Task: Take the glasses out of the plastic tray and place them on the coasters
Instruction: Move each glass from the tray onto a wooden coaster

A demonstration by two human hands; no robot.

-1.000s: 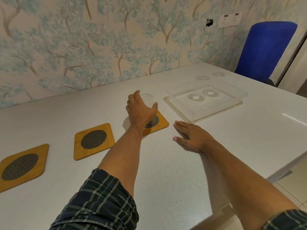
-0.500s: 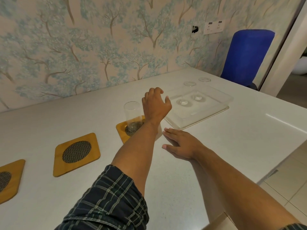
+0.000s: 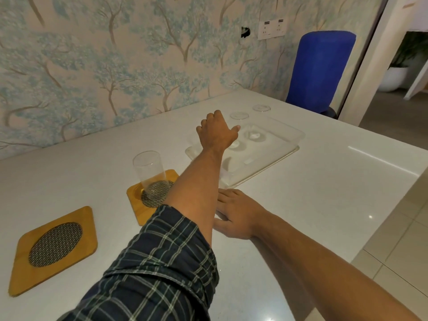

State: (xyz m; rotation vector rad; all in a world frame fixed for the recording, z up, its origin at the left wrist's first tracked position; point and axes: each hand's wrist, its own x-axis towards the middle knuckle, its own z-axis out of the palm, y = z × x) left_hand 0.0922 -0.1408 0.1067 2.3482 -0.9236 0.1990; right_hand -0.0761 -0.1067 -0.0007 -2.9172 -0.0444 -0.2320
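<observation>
From the head camera, one glass (image 3: 150, 174) stands upright on the nearest-to-tray coaster (image 3: 154, 196), on its mesh centre. A second coaster (image 3: 53, 249) lies bare to the left of it, well apart from the tray. The plastic tray (image 3: 273, 156) sits further along the white table (image 3: 324, 181), and two more glasses show there mostly by their rims and bases: one glass rim (image 3: 239, 115) just beyond the left hand, and another rim (image 3: 261, 108) further right.

The left hand (image 3: 216, 134) is stretched out over the near left part of the tray, back of the hand towards the camera, fingers curled loosely and thumb set apart towards the nearer tray glass; it has hold of nothing that I can see, and whether the fingertips touch glass is hidden behind the hand. The right hand (image 3: 236, 216) lies flat on the table, fingers spread out and empty, just in front of the tray's near edge.

I judge the step in hand to be the reach for the second glass. The next move calls for closing round the clear wall of the nearer tray glass, lifting it straight over the tray's rim, and carrying it past the placed glass to the bare coaster
</observation>
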